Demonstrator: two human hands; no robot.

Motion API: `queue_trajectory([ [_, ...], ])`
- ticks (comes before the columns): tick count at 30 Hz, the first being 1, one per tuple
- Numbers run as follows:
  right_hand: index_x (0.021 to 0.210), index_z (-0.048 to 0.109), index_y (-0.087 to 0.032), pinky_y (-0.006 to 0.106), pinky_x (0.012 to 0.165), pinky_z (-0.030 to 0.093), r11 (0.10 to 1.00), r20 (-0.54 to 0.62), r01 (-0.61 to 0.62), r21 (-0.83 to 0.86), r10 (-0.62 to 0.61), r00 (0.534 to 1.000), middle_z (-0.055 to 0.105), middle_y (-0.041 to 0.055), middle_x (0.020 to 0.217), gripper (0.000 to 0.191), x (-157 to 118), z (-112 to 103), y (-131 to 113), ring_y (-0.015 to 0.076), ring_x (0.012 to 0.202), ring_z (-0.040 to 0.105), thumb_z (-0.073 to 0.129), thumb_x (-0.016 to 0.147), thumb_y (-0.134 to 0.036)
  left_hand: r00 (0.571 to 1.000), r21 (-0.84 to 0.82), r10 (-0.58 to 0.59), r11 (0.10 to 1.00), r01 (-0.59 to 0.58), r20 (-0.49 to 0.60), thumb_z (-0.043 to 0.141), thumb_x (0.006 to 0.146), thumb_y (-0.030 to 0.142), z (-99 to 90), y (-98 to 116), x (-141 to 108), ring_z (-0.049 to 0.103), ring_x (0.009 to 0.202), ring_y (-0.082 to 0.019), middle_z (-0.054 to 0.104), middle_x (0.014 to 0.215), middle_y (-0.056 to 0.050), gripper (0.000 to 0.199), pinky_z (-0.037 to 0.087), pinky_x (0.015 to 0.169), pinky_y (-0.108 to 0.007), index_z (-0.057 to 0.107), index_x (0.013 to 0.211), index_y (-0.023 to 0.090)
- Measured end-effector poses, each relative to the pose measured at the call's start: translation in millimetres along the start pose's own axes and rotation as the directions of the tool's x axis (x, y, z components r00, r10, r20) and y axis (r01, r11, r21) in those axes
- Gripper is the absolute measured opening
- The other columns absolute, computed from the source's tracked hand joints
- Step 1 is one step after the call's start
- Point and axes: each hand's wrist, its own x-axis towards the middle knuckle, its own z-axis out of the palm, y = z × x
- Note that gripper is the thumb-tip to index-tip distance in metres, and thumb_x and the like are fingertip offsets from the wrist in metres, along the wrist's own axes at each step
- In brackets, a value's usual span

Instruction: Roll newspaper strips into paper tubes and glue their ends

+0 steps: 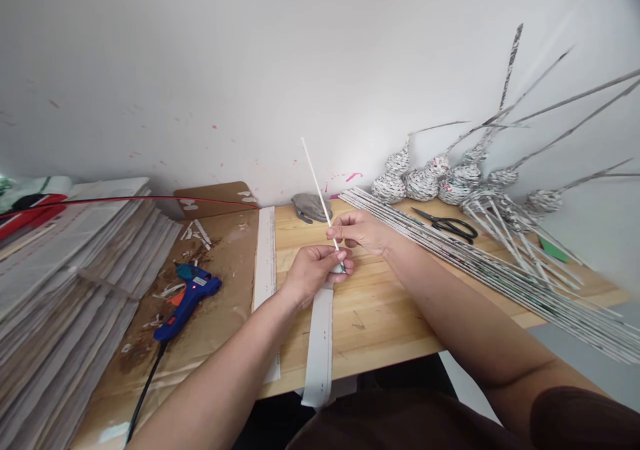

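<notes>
Both hands meet over the middle of the wooden table [380,330]. My right hand [361,232] pinches a thin white stick [316,178], which leans up and to the left. Just below, my left hand [320,270] is closed on the top end of a white paper strip [320,343], around the stick's lower end. The strip runs down toward me and hangs over the table's front edge. Fingers partly hide where stick and paper meet. A second paper strip [265,257] lies flat to the left of my hands.
A blue glue gun [187,303] lies on brown-stained cardboard [235,283], beside a tall paper stack [75,270]. Rolled newspaper sticks [450,263], black scissors [447,225] and woven paper gourd shapes [390,187] occupy the right. A grey cloth [311,207] rests by the wall.
</notes>
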Motion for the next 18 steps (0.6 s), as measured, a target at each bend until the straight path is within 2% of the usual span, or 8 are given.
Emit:
queue_trajectory([
  [2, 0.063, 0.061, -0.013, 0.018, 0.041, 0.025, 1.0, -0.058, 0.03, -0.002, -0.03, 0.998, 0.052, -0.0035, 0.055, 0.03, -0.3, 0.9, -0.9, 0.0039, 0.045, 0.039, 0.076, 0.065, -0.039, 1.0, 0.0, -0.006, 1.0, 0.006, -0.008, 0.07, 0.073, 0.035, 0.7, 0.2, -0.2, 0.065, 0.074, -0.015, 0.07, 0.081, -0.01, 0.031, 0.053, 0.068, -0.027, 0.069, 0.09, 0.01],
  [3, 0.065, 0.062, -0.014, 0.018, 0.042, 0.026, 0.999, -0.043, 0.03, -0.014, -0.03, 0.999, 0.053, -0.0033, 0.056, 0.029, -0.6, 1.0, -1.5, 0.0046, 0.047, 0.041, 0.075, 0.066, -0.039, 1.0, -0.001, -0.007, 1.0, 0.007, -0.011, 0.07, 0.073, 0.035, 1.0, 0.5, -0.3, 0.065, 0.074, -0.015, 0.07, 0.081, -0.01, 0.031, 0.053, 0.068, -0.027, 0.069, 0.09, 0.01],
  [7, 0.078, 0.069, -0.012, 0.019, 0.046, 0.034, 0.997, 0.115, -0.008, -0.074, 0.017, 0.993, 0.059, 0.0003, 0.061, 0.029, -1.0, -0.3, -1.3, 0.0074, 0.052, 0.049, 0.072, 0.07, -0.04, 1.0, -0.005, 0.002, 1.0, -0.002, -0.017, 0.071, 0.072, 0.035, 1.0, 1.5, -0.3, 0.065, 0.074, -0.015, 0.069, 0.081, -0.01, 0.032, 0.054, 0.068, -0.027, 0.069, 0.091, 0.009],
  [11, 0.064, 0.063, -0.012, 0.019, 0.043, 0.029, 0.999, 0.017, 0.04, -0.02, -0.04, 0.999, 0.054, -0.0028, 0.054, 0.027, 0.0, -0.8, 1.4, 0.0049, 0.045, 0.042, 0.076, 0.065, -0.036, 1.0, -0.008, 0.017, 1.0, -0.017, -0.022, 0.071, 0.072, 0.034, -0.2, 1.1, 0.2, 0.065, 0.074, -0.016, 0.069, 0.081, -0.011, 0.032, 0.054, 0.07, -0.029, 0.069, 0.092, 0.009],
  [15, 0.075, 0.068, -0.013, 0.019, 0.043, 0.03, 1.0, 0.035, 0.009, 0.01, -0.009, 0.999, 0.056, -0.0015, 0.06, 0.027, 0.1, -1.3, 1.3, 0.006, 0.049, 0.046, 0.075, 0.068, -0.038, 1.0, -0.012, 0.004, 1.0, -0.004, 0.0, 0.07, 0.074, 0.034, -0.9, -0.2, 0.5, 0.066, 0.075, -0.016, 0.07, 0.082, -0.012, 0.032, 0.054, 0.071, -0.03, 0.069, 0.092, 0.008],
  [18, 0.069, 0.067, -0.013, 0.019, 0.042, 0.028, 0.999, 0.003, 0.031, 0.025, -0.031, 1.0, 0.055, -0.0019, 0.06, 0.027, 0.8, -1.0, 1.8, 0.005, 0.049, 0.044, 0.076, 0.065, -0.037, 1.0, -0.007, -0.005, 1.0, 0.005, 0.005, 0.069, 0.074, 0.033, -0.4, -0.6, 0.4, 0.066, 0.076, -0.017, 0.07, 0.083, -0.012, 0.031, 0.054, 0.071, -0.03, 0.069, 0.091, 0.008],
])
